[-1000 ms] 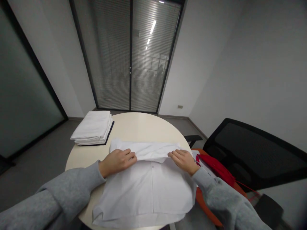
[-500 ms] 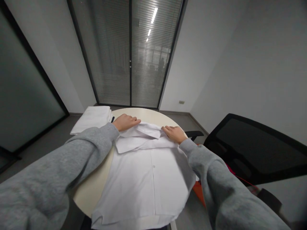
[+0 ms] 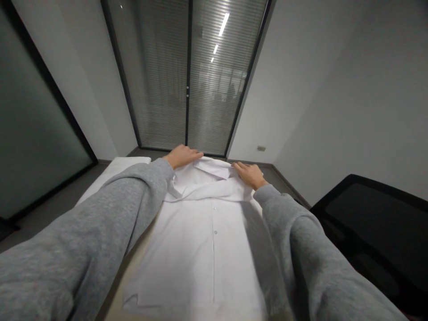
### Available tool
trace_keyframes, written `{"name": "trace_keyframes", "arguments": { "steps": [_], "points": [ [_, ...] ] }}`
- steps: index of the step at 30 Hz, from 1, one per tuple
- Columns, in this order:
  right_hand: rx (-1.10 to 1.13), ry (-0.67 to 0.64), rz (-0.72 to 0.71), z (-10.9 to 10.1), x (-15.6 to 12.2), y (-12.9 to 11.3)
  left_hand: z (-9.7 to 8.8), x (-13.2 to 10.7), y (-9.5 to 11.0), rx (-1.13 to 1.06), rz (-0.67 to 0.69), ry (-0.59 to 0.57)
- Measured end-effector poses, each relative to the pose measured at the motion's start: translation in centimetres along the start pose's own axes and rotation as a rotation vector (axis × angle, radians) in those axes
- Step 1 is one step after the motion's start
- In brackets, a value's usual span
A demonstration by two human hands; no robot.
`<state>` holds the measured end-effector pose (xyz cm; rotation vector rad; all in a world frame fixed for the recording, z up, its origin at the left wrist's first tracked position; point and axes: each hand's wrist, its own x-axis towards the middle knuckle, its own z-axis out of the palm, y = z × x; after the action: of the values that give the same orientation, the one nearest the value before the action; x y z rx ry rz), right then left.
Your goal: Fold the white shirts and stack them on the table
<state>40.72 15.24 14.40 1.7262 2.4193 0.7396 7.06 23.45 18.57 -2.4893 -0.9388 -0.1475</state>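
A white button-up shirt (image 3: 197, 249) lies front side up on a round cream table (image 3: 133, 272), its hem towards me. The far part of the shirt is bunched and folded over in loose layers. At its far edge, my left hand (image 3: 183, 156) grips the cloth on the left, fingers closed over it. My right hand (image 3: 250, 174) pinches the same far edge on the right. Between the hands the fabric is stretched and looks raised. Both thumbs are largely hidden.
Folded white cloth (image 3: 125, 164) lies at the table's far left, partly behind my left sleeve. A black mesh chair (image 3: 377, 223) stands at the right. Beyond the table are a glass partition with blinds (image 3: 163, 102) and a grey wall (image 3: 301, 89).
Both hands have moved away from me and up, drawing the shirt's far edge along. More of the buttoned front shows. The view has come closer to the table.
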Motion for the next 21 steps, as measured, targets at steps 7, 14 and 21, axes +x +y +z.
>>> {"name": "trace_keyframes", "arguments": {
  "steps": [7,14,21],
  "points": [
    [-0.071,0.181,-0.063,-0.4,-1.2,1.8,-2.7,-0.7,-0.4,0.001,0.014,0.094],
    [0.025,0.275,-0.389,1.9,-10.8,-1.4,-1.4,-10.4,7.2,-0.090,0.341,0.104],
    [0.063,0.306,-0.497,1.7,-19.5,-6.5,0.3,-19.7,15.3,-0.116,0.446,0.042]
  ]
}}
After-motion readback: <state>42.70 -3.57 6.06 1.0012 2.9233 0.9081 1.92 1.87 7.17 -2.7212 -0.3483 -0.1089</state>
